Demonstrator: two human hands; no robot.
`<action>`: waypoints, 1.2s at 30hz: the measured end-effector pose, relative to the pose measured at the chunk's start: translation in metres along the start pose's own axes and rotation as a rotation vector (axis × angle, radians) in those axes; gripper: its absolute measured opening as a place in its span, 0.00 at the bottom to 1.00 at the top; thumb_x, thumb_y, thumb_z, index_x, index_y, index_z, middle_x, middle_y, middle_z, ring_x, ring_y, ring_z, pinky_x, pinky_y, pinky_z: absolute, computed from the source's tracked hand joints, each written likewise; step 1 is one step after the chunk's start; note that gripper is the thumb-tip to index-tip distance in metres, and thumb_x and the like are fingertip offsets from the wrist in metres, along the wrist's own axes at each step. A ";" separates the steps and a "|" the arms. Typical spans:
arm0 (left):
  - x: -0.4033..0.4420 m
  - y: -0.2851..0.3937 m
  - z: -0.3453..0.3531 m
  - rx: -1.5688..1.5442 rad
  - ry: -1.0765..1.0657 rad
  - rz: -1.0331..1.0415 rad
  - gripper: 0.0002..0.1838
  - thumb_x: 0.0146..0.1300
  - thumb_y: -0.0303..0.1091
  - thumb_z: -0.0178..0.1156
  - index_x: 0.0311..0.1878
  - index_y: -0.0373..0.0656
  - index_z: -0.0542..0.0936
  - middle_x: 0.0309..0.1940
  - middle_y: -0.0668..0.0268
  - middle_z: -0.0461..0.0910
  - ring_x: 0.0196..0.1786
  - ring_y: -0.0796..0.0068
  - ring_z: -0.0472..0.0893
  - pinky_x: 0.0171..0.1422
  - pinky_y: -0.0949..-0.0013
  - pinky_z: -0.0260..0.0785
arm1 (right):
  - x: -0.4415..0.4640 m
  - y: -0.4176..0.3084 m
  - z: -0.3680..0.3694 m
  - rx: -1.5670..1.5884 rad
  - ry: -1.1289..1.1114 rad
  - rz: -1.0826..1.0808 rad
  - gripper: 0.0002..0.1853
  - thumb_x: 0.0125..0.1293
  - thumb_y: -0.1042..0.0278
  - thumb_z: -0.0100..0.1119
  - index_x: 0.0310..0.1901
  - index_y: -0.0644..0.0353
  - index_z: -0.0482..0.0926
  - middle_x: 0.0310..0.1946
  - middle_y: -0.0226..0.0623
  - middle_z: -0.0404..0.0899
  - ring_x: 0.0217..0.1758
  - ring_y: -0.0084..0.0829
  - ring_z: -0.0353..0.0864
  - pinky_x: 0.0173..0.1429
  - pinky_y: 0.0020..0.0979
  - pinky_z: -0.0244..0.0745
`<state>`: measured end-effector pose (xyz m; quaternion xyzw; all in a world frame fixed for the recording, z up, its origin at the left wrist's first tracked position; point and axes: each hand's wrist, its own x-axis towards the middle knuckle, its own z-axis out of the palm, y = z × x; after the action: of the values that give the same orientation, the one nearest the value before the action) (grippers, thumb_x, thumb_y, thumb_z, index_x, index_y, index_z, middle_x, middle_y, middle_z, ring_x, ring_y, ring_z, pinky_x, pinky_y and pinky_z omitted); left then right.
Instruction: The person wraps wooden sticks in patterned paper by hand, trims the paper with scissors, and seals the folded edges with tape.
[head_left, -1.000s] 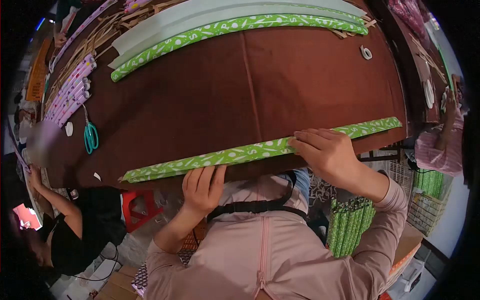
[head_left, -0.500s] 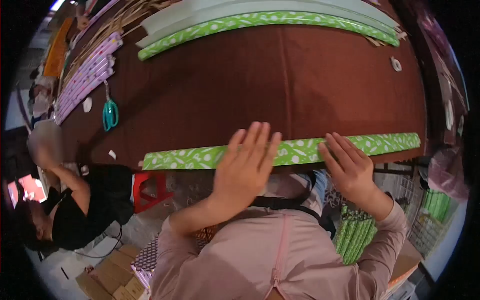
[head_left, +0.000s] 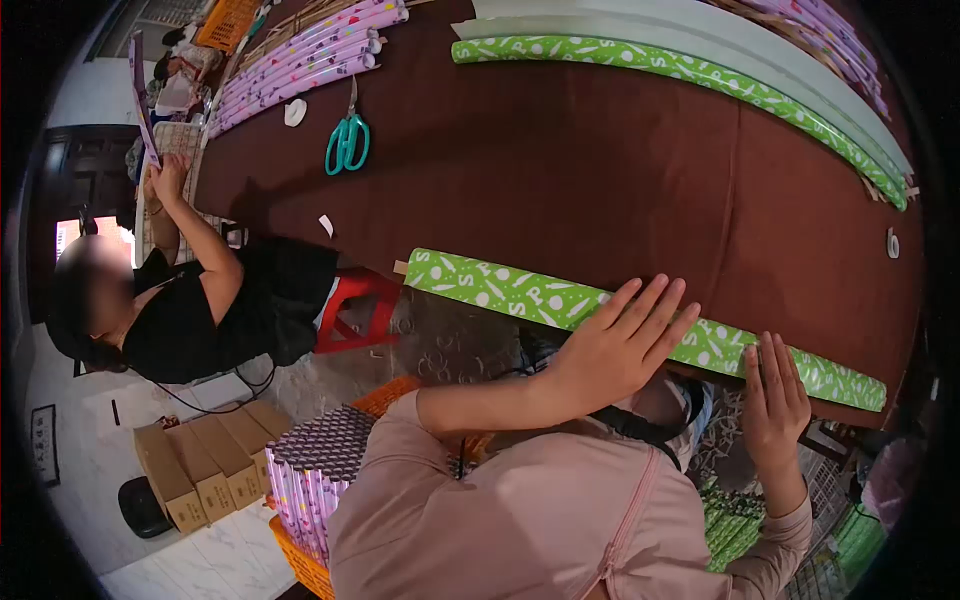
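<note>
A long roll of green paper printed with white letters and shapes (head_left: 480, 284) lies along the near edge of the brown table. My left hand (head_left: 617, 345) rests flat across its middle, palm down, fingers stretched out. Nearer the roll's right end, my right hand (head_left: 776, 405) lies on it with straight fingers. Neither hand is closed round anything. From the roll's left end a short tan piece (head_left: 400, 268) pokes out.
Farther back lie another green roll (head_left: 640, 62) and pale sheets (head_left: 690, 35). Teal scissors (head_left: 348, 143), a tape roll (head_left: 294, 112) and purple rolls (head_left: 300, 62) are at left. A co-worker (head_left: 190, 300) sits left, holding a purple strip. Purple rolls fill an orange basket (head_left: 300, 555).
The view has swung left, showing more of the co-worker and the boxes. Both hands remain flat on the green roll, and a tan piece now shows at its left end.
</note>
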<state>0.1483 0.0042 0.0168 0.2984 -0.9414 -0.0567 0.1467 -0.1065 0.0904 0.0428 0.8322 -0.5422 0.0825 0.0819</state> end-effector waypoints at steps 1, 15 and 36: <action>0.000 0.000 0.000 0.004 0.005 0.001 0.30 0.65 0.36 0.53 0.71 0.40 0.68 0.70 0.50 0.68 0.72 0.54 0.68 0.75 0.52 0.60 | 0.000 0.000 0.000 0.000 -0.006 0.004 0.17 0.65 0.82 0.57 0.55 0.66 0.81 0.59 0.51 0.78 0.63 0.48 0.79 0.62 0.46 0.79; -0.001 0.000 0.012 0.026 0.094 0.008 0.28 0.66 0.36 0.51 0.69 0.38 0.70 0.67 0.52 0.71 0.69 0.55 0.71 0.73 0.54 0.63 | -0.007 -0.025 -0.028 0.253 0.124 0.132 0.22 0.64 0.69 0.58 0.59 0.67 0.74 0.55 0.48 0.79 0.58 0.51 0.75 0.58 0.51 0.68; -0.082 -0.021 -0.006 -0.792 0.407 -0.207 0.14 0.59 0.27 0.67 0.48 0.36 0.82 0.45 0.55 0.84 0.45 0.60 0.83 0.47 0.62 0.77 | 0.021 -0.027 0.024 -0.104 -0.017 0.145 0.25 0.65 0.81 0.50 0.65 0.60 0.74 0.65 0.41 0.75 0.68 0.43 0.74 0.70 0.46 0.71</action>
<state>0.2255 0.0340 -0.0012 0.3169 -0.7644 -0.3671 0.4249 -0.0728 0.0771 0.0229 0.7860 -0.6054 0.0527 0.1142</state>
